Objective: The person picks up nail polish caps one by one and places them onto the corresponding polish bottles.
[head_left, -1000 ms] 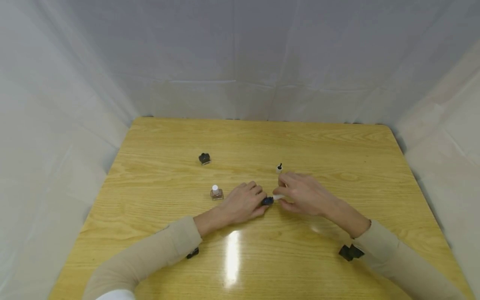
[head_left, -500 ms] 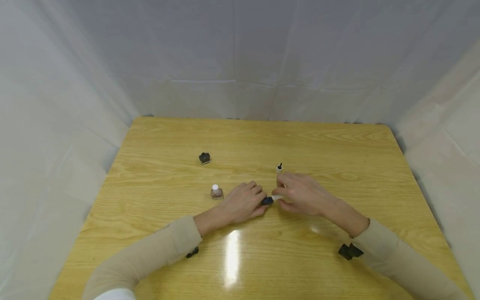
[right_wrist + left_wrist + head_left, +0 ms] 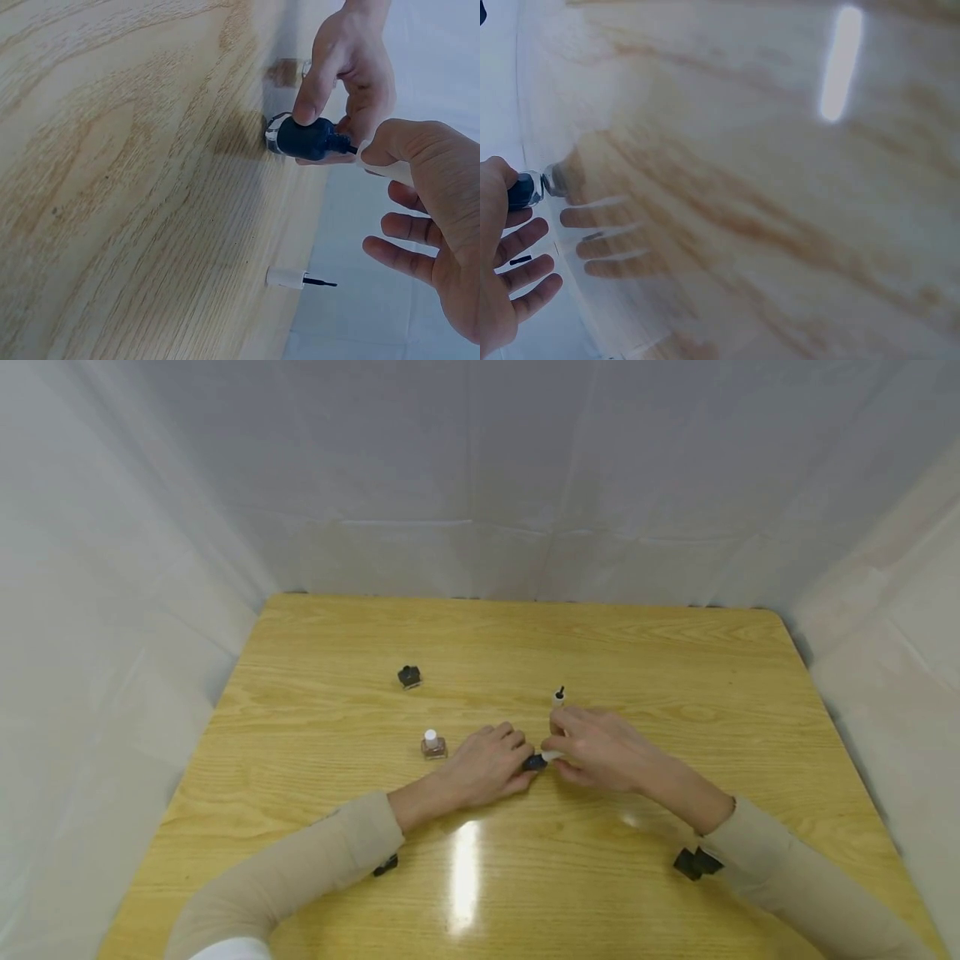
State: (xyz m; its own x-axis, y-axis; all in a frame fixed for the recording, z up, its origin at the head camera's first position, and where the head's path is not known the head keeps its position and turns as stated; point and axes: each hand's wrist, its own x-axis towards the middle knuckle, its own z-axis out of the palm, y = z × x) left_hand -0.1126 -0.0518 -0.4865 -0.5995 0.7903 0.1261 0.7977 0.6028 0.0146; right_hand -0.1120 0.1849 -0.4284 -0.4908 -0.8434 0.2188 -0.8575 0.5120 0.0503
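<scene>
My left hand (image 3: 491,764) pinches a dark blue nail polish bottle (image 3: 304,138) between thumb and fingers, its base at the tabletop. From the right, my right hand (image 3: 611,747) pinches a white brush cap (image 3: 390,169). In the right wrist view a short length of dark brush stem (image 3: 352,149) shows between cap and bottle neck, the rest of the brush being inside the bottle. The left wrist view has the bottle (image 3: 525,190) under my thumb, the other fingers spread apart.
Another white brush cap (image 3: 558,698) stands on the wooden table (image 3: 637,660), brush upward, just beyond my right hand. Left of my left hand is a pinkish nail polish bottle (image 3: 433,748) with a white cap. Farther back sits a dark bottle (image 3: 409,677), its dark neck showing.
My right hand has shifted slightly left, bringing the white cap closer to the bottle neck. The left hand and the bottle have stayed in place.
</scene>
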